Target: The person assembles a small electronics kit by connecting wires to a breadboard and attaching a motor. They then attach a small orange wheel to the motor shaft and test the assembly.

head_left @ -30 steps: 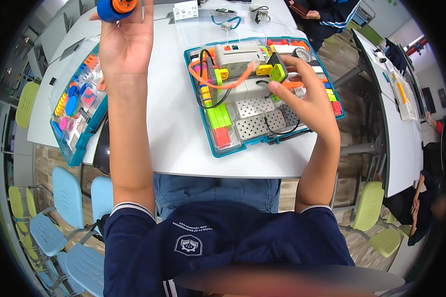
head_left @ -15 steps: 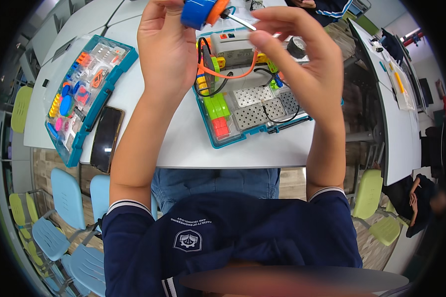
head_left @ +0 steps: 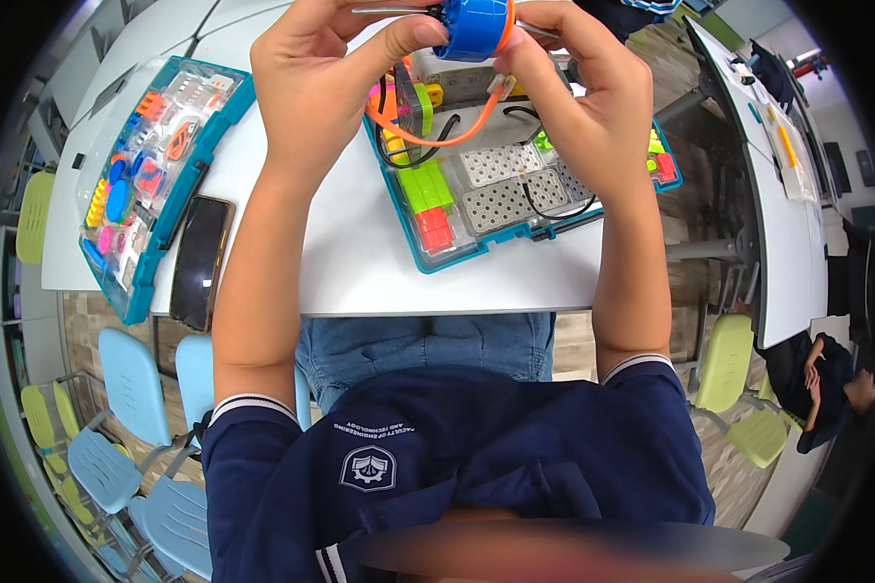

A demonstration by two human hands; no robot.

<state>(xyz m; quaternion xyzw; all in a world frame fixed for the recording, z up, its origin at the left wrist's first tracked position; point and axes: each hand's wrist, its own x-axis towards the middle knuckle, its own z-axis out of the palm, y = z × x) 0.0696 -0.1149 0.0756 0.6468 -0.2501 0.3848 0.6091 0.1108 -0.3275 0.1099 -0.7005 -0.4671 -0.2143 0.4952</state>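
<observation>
Hands met: the right hand [head_left: 578, 92] had left the teal kit tray [head_left: 515, 209], and both hands' fingers pinched the blue motor [head_left: 473, 27] with the left hand [head_left: 326, 83].

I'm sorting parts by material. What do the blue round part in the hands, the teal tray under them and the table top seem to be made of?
The blue round part, pinched between the left hand and right hand, looks like moulded plastic: uniform glossy colour. The teal tray also looks plastic, with a smooth moulded rim. The table top appears a matte white laminate; its core cannot be told.
</observation>
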